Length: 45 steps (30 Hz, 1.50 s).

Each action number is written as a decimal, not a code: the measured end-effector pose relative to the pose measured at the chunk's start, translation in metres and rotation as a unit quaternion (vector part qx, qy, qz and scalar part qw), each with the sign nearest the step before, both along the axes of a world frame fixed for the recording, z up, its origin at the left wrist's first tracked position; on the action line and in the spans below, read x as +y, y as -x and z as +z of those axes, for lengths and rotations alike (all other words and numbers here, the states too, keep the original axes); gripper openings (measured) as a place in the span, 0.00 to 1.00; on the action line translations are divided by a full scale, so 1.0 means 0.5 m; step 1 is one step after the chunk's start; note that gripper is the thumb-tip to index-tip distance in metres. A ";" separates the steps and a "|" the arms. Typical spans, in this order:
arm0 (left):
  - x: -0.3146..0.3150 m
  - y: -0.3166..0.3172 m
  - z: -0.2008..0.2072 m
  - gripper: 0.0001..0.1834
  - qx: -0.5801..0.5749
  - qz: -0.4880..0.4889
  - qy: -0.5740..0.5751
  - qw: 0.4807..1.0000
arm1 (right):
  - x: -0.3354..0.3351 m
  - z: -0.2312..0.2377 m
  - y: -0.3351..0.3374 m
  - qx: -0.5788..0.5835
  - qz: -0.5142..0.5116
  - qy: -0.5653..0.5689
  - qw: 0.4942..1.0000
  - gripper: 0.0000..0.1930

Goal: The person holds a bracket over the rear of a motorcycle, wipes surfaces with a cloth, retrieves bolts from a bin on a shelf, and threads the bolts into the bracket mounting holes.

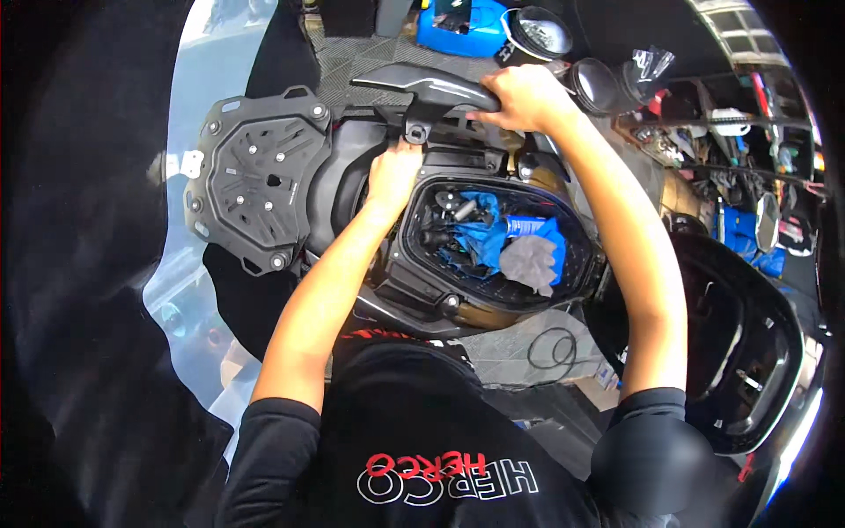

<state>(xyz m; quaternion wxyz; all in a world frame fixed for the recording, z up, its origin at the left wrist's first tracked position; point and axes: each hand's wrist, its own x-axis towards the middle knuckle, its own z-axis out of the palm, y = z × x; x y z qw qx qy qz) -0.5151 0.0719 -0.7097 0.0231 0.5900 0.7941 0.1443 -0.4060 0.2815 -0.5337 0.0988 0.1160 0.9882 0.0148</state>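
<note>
1. Nearest the camera: black shirt with short sleeves; both bare forearms run up from it toward a scooter body.
2. Black scooter seat (748, 352), flipped open, stands at the person's right, just beside the right upper arm.
3. Open under-seat storage bin (588, 264) lies between the forearms. It holds blue cloth (480, 238), a grey rag (531, 262) and small dark parts; which parts, cannot tell.
4. Left hand (393, 173): fingers pressed against the body just below a round mounting tab at the bin's far rim. Fingertips hidden, so whether it is clenched on anything, cannot tell.
5. Right hand (526, 97): clenched around the end of the black grab rail (422, 85), which spans the scooter's tail beyond the bin.
6. Black rear carrier plate (262, 180), studded with bolts, sits left of the left hand, near it, not touching.
7. Farthest: blue container (458, 31) on the floor, cluttered shelves at right.
</note>
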 end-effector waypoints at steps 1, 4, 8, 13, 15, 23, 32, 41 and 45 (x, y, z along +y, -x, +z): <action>0.000 -0.005 0.005 0.08 0.001 -0.003 0.000 1.000 | 0.001 -0.006 -0.003 -0.011 -0.005 -0.002 1.000 0.31; -0.036 -0.035 0.055 0.06 -0.057 0.020 -0.050 0.997 | 0.001 -0.033 -0.012 -0.020 -0.019 -0.008 1.000 0.30; -0.145 -0.061 0.142 0.08 -0.220 0.042 -0.103 0.969 | 0.003 -0.095 0.006 0.001 -0.011 0.009 1.000 0.28; -0.235 -0.071 0.191 0.08 -0.301 0.060 -0.031 0.951 | -0.007 -0.131 0.023 -0.007 -0.003 0.008 1.000 0.26; -0.254 -0.070 0.188 0.08 -0.292 0.024 -0.067 0.954 | -0.004 -0.138 0.027 -0.046 0.011 0.026 0.999 0.31; -0.272 -0.054 0.205 0.09 -0.448 0.049 -0.008 0.893 | -0.028 -0.162 0.018 -0.002 0.008 0.017 1.000 0.28; -0.266 -0.041 0.194 0.10 -0.439 0.069 -0.012 0.896 | -0.042 -0.182 0.021 0.010 -0.011 -0.002 1.000 0.35; -0.244 -0.046 0.202 0.10 -0.470 0.069 -0.017 0.880 | -0.047 -0.184 0.010 0.026 -0.031 0.006 0.999 0.37; -0.209 -0.043 0.216 0.14 -0.460 0.059 -0.042 0.885 | -0.056 -0.147 -0.008 0.054 -0.075 0.028 0.995 0.39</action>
